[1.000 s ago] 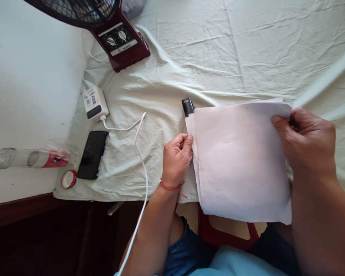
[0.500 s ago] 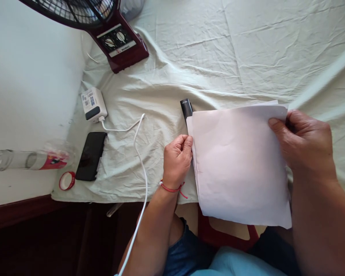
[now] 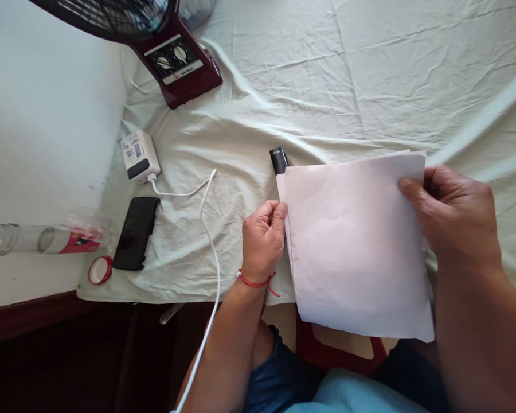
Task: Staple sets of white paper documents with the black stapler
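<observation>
A few white paper sheets [image 3: 356,246], stacked a little unevenly, are held up between my hands over the table's front edge. My left hand [image 3: 264,238], with a red string bracelet [image 3: 255,281] at the wrist, pinches their left edge. At the upper right corner my right hand [image 3: 456,209] grips the sheets, thumb on top and the other fingers behind. Beyond the upper left corner pokes out the end of a black object [image 3: 278,160]; the paper covers the rest of it.
On the pale tablecloth [image 3: 301,74] stand a dark red fan [image 3: 189,71] and a white box-shaped device [image 3: 140,156] with a white cable [image 3: 215,252] running toward me. A black phone [image 3: 136,233], red-rimmed tape roll [image 3: 100,270] and clear bottle [image 3: 47,239] lie at the left by the wall.
The sheets and both hands have shifted slightly left. At the top right, the sheets' edges sit closer together than before.
</observation>
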`<state>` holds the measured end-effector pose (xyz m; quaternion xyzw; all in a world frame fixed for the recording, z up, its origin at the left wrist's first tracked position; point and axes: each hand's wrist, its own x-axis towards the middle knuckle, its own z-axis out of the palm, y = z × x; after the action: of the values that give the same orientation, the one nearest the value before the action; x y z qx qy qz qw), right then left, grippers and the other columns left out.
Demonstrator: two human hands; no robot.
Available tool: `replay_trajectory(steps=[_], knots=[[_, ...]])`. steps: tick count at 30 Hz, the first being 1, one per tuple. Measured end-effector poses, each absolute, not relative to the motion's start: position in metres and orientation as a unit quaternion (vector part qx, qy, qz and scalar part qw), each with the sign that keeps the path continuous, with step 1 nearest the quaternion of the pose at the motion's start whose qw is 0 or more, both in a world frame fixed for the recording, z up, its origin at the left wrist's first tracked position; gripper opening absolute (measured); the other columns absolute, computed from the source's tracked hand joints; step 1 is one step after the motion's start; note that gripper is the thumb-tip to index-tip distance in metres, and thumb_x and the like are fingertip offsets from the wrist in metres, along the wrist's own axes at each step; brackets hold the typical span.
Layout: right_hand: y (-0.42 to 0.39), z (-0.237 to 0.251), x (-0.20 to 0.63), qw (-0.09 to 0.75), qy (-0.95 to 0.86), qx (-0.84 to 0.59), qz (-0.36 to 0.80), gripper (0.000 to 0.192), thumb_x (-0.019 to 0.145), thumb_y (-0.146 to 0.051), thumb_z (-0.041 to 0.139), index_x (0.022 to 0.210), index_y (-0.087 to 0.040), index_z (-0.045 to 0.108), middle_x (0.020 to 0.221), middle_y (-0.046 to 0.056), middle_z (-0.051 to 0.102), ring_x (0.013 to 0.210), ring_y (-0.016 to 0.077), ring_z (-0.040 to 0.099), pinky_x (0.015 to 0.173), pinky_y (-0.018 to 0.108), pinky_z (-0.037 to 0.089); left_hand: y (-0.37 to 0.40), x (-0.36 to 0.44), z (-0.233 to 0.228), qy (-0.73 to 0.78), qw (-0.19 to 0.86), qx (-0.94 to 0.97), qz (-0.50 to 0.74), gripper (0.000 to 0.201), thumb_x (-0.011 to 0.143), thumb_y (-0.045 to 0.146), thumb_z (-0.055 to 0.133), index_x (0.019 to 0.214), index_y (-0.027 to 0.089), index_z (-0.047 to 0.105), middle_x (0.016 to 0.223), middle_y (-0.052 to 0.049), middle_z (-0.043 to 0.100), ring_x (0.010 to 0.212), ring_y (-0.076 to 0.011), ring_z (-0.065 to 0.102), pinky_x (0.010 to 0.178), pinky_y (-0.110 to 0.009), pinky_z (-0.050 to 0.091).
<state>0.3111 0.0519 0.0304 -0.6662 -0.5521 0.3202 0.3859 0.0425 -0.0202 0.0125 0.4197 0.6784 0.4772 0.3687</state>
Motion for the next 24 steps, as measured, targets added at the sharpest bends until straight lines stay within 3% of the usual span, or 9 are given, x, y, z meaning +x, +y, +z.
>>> replay_trajectory(steps=[3,8,14,24], knots=[[0.052,0.030,0.311,0.401,-0.525,-0.674,0.331,0.023,0.085,-0.038,0.083,0.102,-0.024,0.083,0.082,-0.001,0.074,0.067,0.0108,0.056,0.060,0.027,0.041,-0.020,0.039,0.010,0.679,0.365,0.403,0.493,0.032,0.100,0.045,0.070,0.078,0.021,0.067,0.062,0.004,0.043,0.059,-0.0126,0.036,0.054,-0.028,0.028],[0.055,0.027,0.323,0.418,-0.521,-0.682,0.297,0.013,0.083,-0.035,0.084,0.092,-0.025,0.084,0.081,-0.001,0.074,0.068,0.0112,0.057,0.064,0.029,0.042,-0.020,0.032,0.005,0.682,0.359,0.385,0.508,0.033,0.097,0.050,0.074,0.080,0.021,0.069,0.063,0.003,0.050,0.060,-0.0136,0.042,0.054,-0.028,0.031],[0.060,0.030,0.337,0.467,-0.493,-0.675,0.290,0.017,0.076,-0.030,0.088,0.092,-0.024,0.087,0.079,0.002,0.075,0.064,0.0109,0.056,0.063,0.030,0.041,-0.022,0.029,0.004,0.668,0.368,0.386,0.519,0.036,0.098,0.052,0.074,0.078,0.022,0.068,0.061,0.003,0.050,0.058,-0.0130,0.041,0.053,-0.028,0.032],[0.069,0.027,0.334,0.438,-0.544,-0.613,0.370,0.015,0.076,-0.032,0.087,0.087,-0.021,0.085,0.081,0.000,0.074,0.073,0.0110,0.058,0.068,0.028,0.043,-0.023,0.032,0.005,0.660,0.381,0.390,0.517,0.036,0.098,0.049,0.074,0.077,0.021,0.067,0.059,0.004,0.050,0.054,-0.0115,0.039,0.052,-0.027,0.029]])
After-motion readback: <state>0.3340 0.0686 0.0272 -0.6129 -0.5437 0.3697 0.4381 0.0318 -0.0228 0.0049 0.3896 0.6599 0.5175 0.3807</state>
